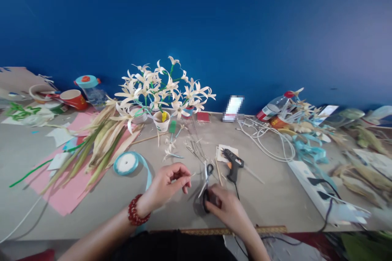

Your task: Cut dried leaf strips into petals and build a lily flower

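My left hand point(173, 181), a red beaded bracelet at its wrist, is closed in a pinch above the table. A thin pale sliver point(192, 174) sticks out from its fingertips; too small to name. Fingers of my right hand point(225, 206) grip one black handle loop of the scissors point(208, 177), whose blades are parted. Just beyond the scissors lie several thin wires point(196, 150) and a black hot glue gun point(234, 165) with a clear glue stick. Left of my left hand is a roll of light blue ribbon point(132, 163), its tail running under my forearm.
Several white husk flowers on green stems stand in a paper cup point(161, 124) at the back. Dried corn husks point(102, 147) lie on pink paper point(63, 200) at left. A white power strip point(309, 187), a coiled white cable point(260, 140) and a plastic bottle point(272, 108) are at right.
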The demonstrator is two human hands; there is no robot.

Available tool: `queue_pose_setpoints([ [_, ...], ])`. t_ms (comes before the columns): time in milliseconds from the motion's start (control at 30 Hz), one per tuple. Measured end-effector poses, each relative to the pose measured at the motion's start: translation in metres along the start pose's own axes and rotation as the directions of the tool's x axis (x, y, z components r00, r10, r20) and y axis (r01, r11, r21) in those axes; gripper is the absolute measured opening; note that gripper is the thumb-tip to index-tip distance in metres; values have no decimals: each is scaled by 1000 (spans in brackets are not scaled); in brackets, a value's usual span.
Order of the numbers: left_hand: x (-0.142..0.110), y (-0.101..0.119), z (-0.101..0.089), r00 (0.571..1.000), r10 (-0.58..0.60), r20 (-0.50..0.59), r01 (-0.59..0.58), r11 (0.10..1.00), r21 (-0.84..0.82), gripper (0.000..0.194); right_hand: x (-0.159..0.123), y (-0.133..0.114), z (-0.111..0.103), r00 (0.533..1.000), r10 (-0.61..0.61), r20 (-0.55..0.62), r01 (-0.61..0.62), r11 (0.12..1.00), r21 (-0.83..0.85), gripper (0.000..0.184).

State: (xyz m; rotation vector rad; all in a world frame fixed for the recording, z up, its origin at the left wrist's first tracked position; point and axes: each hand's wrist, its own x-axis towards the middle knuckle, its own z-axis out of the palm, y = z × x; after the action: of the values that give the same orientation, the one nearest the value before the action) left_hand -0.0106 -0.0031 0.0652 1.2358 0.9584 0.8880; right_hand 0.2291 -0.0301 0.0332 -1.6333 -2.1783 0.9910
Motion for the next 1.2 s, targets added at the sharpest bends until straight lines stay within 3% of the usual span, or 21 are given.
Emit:
queue_pose_setpoints([
  [167,1,-4,1,1000,-9,5,9,1000,10,17,10,-13,20,996,72,-46,-79,984,-160,16],
  [233,0,-6,0,1000,-14,9,14,1000,5,17,13,-16,20,998,49,-34,-55,980,-194,18],
  [367,0,-6,-2,1000,-21,0,21,1000,-15,16,10,-15,8,997,-63,42,68,989,-130,26],
  [567,0,-4,-1,1000,-15,0,15,1000,-7,12,-6,4,1,990,-97,-106,92,995,-48,35],
  [733,1,-4,0,1000,-29,-11,29,1000,1,13,-20,28,4,926,164,-341,-234,956,-178,25],
  [867,2,-5,0,998,-58,-15,58,998,15,18,-23,37,7,911,272,-309,-354,900,-253,19],
  [1067,2,-3,3,996,-91,9,92,994,-60,19,-21,37,4,888,330,-319,-385,914,-128,20],
  [1200,3,-4,3,997,-81,6,81,993,-88,15,-21,37,-4,874,310,-374,-259,949,180,24],
])
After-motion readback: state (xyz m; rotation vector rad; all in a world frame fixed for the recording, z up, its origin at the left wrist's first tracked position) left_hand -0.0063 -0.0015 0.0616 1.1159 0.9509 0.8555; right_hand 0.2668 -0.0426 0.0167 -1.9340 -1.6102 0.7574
